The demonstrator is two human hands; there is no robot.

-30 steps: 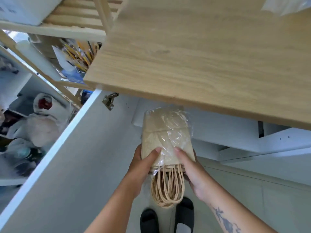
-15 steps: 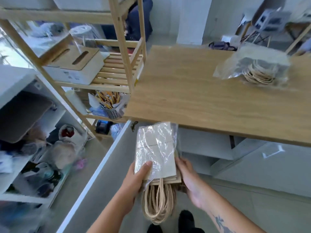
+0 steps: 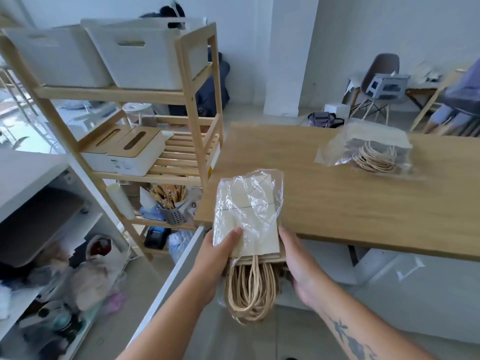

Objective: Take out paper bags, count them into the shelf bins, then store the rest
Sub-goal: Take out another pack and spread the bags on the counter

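Observation:
A stack of flat paper bags (image 3: 255,242) in a clear plastic wrap sits between both hands, just in front of the table's near edge, its twine handles (image 3: 250,292) hanging down toward me. My left hand (image 3: 218,252) grips its left side with the thumb on top. My right hand (image 3: 298,261) holds the right side from below. A second wrapped pack of paper bags (image 3: 371,149) lies on the wooden table (image 3: 324,193) at the far right. Two white bins (image 3: 145,51) stand on the top shelf of the wooden rack (image 3: 197,100).
The rack's middle shelf carries two white tissue boxes (image 3: 135,149); a cup of pencils (image 3: 172,203) stands lower down. An open white cabinet (image 3: 39,229) with cluttered shelves is at left. A chair (image 3: 376,81) and a bag stand beyond the table.
The view has tilted up from under the table, so the tabletop, rack and bins now show. The pack has risen to the table's edge, still held in both hands.

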